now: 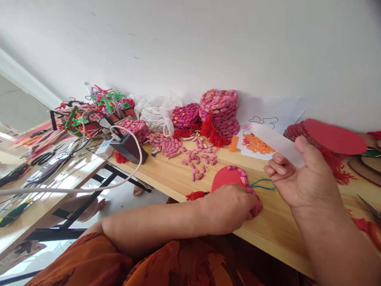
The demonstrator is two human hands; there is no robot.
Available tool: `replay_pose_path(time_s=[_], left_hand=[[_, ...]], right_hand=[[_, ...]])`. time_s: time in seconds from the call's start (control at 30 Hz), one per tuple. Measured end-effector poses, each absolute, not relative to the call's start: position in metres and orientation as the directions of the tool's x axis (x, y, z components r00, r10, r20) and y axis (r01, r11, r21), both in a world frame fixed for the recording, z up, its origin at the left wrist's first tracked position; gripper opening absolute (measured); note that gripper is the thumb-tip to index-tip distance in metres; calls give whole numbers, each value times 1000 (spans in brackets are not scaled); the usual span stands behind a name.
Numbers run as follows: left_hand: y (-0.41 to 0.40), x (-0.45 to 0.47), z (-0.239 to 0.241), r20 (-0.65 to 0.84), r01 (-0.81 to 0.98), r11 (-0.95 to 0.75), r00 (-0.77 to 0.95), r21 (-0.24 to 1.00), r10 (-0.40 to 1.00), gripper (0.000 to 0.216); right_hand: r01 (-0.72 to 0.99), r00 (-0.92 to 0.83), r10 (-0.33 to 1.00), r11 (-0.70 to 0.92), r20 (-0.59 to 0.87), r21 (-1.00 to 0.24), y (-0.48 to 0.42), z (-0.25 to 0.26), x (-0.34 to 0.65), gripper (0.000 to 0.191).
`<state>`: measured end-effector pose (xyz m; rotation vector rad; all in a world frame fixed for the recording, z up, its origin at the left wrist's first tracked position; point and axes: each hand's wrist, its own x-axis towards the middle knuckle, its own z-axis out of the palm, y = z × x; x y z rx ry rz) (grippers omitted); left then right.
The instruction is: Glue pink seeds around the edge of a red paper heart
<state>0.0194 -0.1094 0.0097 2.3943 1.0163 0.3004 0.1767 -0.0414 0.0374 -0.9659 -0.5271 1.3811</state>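
My left hand [230,206] rests on a red card disc [224,177] lying on the wooden table [175,178], fingers pressing pink shells along the disc's rim [242,174]. A red tassel [195,195] hangs from the disc's left side and a green-blue cord [262,183] leads off to its right. My right hand [300,178] hovers just right of the disc and holds a translucent white stick [275,141] between thumb and fingers.
Loose pink shells [199,159] lie scattered behind the disc. Stacks of finished pink shell discs [219,111] with red tassels stand by the wall. Red card discs [330,137] pile at right. A black device with white cable [129,147], scissors [44,158] and tools clutter the left.
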Motion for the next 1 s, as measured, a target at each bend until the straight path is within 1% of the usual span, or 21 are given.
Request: replay_pose_path(time_s=[0.17, 0.3, 0.43, 0.5, 0.6, 0.67, 0.77, 0.87, 0.93, 1.0], left_hand=[[-111, 15, 4, 51, 559, -560, 679, 611, 733, 10], [-113, 11, 5, 68, 533, -536, 665, 655, 744, 13], [-112, -1, 14, 146, 562, -503, 560, 657, 816, 17], [-109, -12, 20, 185, 582, -492, 507, 647, 842, 15], [-101, -36, 27, 191, 613, -432, 419, 661, 888, 12], [-94, -55, 31, 165, 658, -344, 320, 670, 933, 18], [-83, -83, 35, 142, 736, -230, 182, 637, 973, 32], [-72, -107, 35, 199, 816, -196, 102, 544, 975, 41], [-65, -120, 32, 227, 844, -171, 61, 508, 972, 39], [-60, -130, 27, 234, 845, -146, 26, 515, 972, 31]], right_hand=[[-581, 158, 959, -101, -234, -807, -42, 39, 177, 22], [-581, 144, 965, -97, -219, -808, -42, 37, 177, 27], [-566, 142, 966, -100, -216, -818, -41, 34, 177, 30], [-562, 132, 971, -92, -198, -822, -41, 34, 178, 32], [-573, 109, 972, -109, -208, -812, -41, 36, 179, 34], [-591, 92, 965, -144, -244, -794, -41, 37, 180, 33], [-622, 100, 957, -154, -273, -768, -40, 37, 182, 29], [-640, 115, 953, -144, -280, -754, -39, 35, 185, 23], [-643, 129, 949, -141, -287, -753, -38, 35, 187, 22], [-640, 147, 944, -136, -295, -756, -38, 35, 188, 20]])
